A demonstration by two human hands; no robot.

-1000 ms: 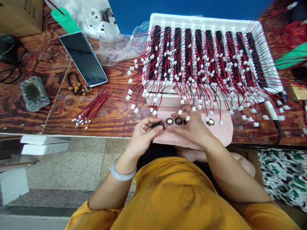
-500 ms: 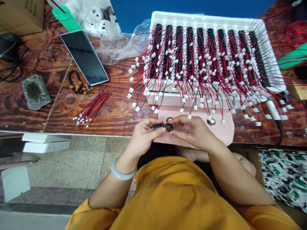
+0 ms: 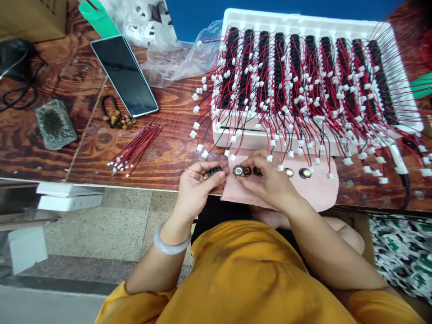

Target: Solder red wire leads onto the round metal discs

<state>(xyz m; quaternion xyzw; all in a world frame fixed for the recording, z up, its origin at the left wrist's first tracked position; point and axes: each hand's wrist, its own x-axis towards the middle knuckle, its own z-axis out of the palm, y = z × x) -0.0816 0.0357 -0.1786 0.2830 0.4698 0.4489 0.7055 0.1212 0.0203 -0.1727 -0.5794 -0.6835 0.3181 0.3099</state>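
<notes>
My left hand (image 3: 195,186) is closed round a short stack of small black discs (image 3: 213,172) at the table's front edge. My right hand (image 3: 270,180) rests on a pink cloth (image 3: 320,189), fingers pinched at a small round disc (image 3: 247,171) in a row of such discs. One shiny disc (image 3: 238,170) lies between the two hands. More discs (image 3: 304,173) lie to the right on the cloth. Just behind stands a white foam tray (image 3: 303,22) filled with black parts and many red and black wires with white plugs.
A bundle of red wires (image 3: 137,144) lies left of the hands. Further left are a bead bracelet (image 3: 113,114), a dark phone (image 3: 124,74), a grey sponge pad (image 3: 56,123) and a plastic bag (image 3: 175,63). White boxes (image 3: 67,195) sit below the table edge.
My right hand brought a disc to the stack in my left hand, then moved back onto the cloth among the row of discs. The view shifted slightly.
</notes>
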